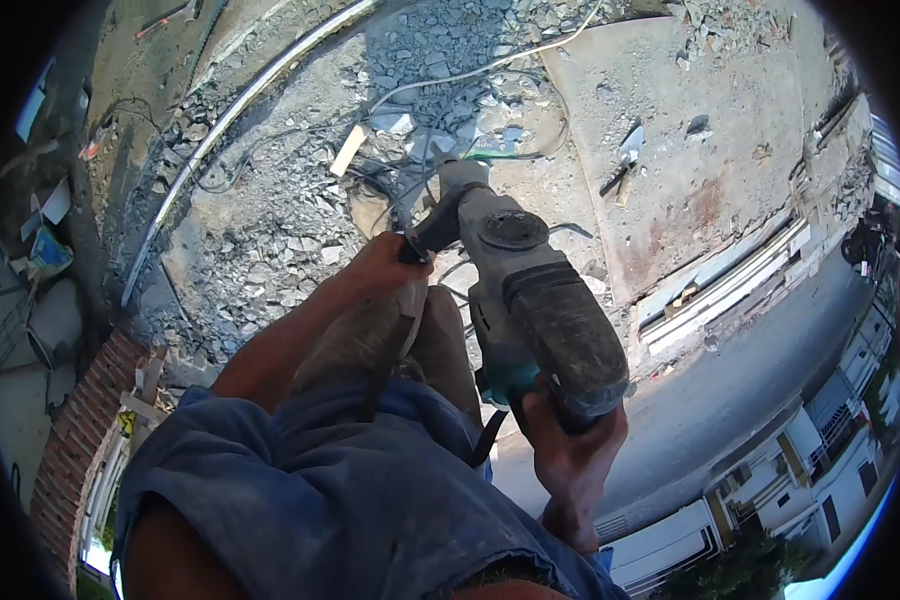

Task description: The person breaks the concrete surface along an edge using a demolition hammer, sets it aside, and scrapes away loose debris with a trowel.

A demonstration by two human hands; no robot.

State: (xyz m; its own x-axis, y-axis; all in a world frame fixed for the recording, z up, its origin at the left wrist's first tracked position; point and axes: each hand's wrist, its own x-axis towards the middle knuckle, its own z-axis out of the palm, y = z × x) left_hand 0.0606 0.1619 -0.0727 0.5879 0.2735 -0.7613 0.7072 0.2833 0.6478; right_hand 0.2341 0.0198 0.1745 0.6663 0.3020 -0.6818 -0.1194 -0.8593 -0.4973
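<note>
A large dusty power hammer (560, 310) points away from my body, its front end over broken concrete rubble (440, 60). My left hand (392, 265) is closed on its black side handle (436, 230). At the rear, my right hand (577, 440) wraps round the main grip, which is mostly hidden under the dark motor housing. A small piece of wood (349, 150) lies left of the tool's front. Cables (470, 72) run across the rubble around the front end, and the tip is hard to make out.
A long pale curved strip (205, 140) crosses the ground at left. Long boards (725, 285) lie at right. A chisel-like tool (630, 150) rests on the slab. A brick wall edge (85, 430) stands at lower left, and a street (730, 390) runs at lower right.
</note>
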